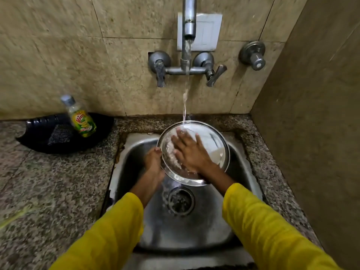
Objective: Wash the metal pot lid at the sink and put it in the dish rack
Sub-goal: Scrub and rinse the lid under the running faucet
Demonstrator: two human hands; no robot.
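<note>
The round metal pot lid (212,145) is tilted over the steel sink (210,228), under running water from the tap (189,26). My left hand (153,160) grips the lid's left rim from behind; only the thumb and back of the hand show. My right hand (191,151) lies flat on the lid's wet inner face, fingers spread, with foam and water around them. The stream lands on the lid's upper edge near my fingertips. The dish rack is out of view.
A dish soap bottle (81,117) leans in a black tray (64,133) with a dark scrub pad on the granite counter to the left. Two tap handles and a wall valve (253,55) sit on the tiled wall. A side wall closes the right.
</note>
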